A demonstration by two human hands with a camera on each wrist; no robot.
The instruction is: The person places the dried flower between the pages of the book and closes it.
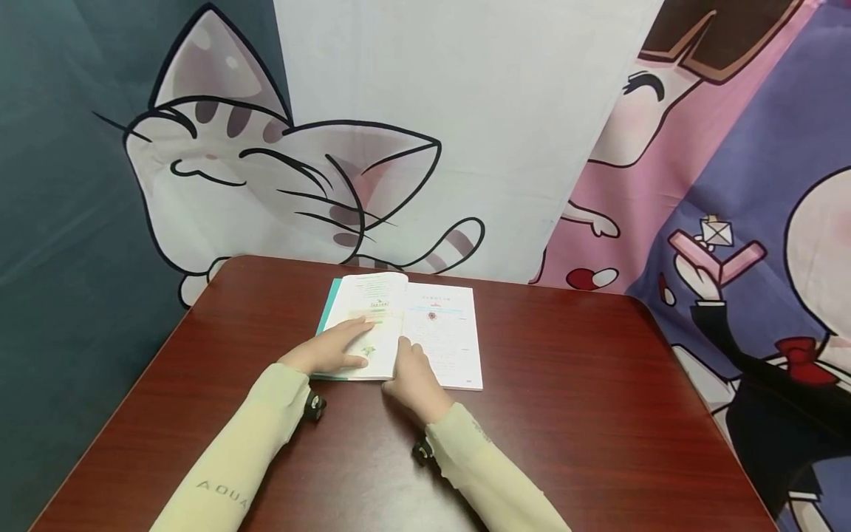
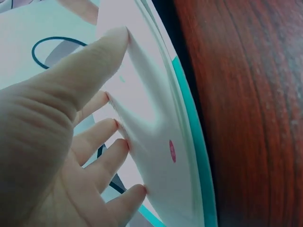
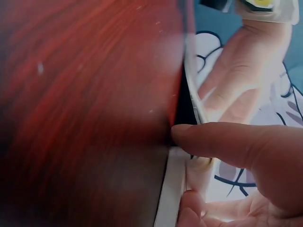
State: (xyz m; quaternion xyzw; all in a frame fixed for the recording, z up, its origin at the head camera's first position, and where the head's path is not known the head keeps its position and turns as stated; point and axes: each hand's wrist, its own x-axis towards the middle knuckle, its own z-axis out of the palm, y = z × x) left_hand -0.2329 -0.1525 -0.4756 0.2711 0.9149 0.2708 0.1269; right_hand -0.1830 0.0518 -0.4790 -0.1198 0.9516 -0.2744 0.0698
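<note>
An open book (image 1: 447,343) with white pages and a teal cover edge lies on the table. My left hand (image 1: 327,349) rests on the left page (image 1: 379,295) with its fingers spread; in the left wrist view the thumb and fingertips (image 2: 120,40) touch the page, which curves up near the teal edge. At the middle fold my right hand (image 1: 417,378) grips the book's lower edge. In the right wrist view its thumb (image 3: 208,137) lies against that edge, and its other fingers are curled over the page, partly hidden.
The dark red wooden table (image 1: 565,384) extends on both sides of the book and in front of it. Behind it hangs a cloth backdrop (image 1: 505,148) with cartoon figures, a cat among them. Small black devices (image 1: 315,406) sit at both wrists.
</note>
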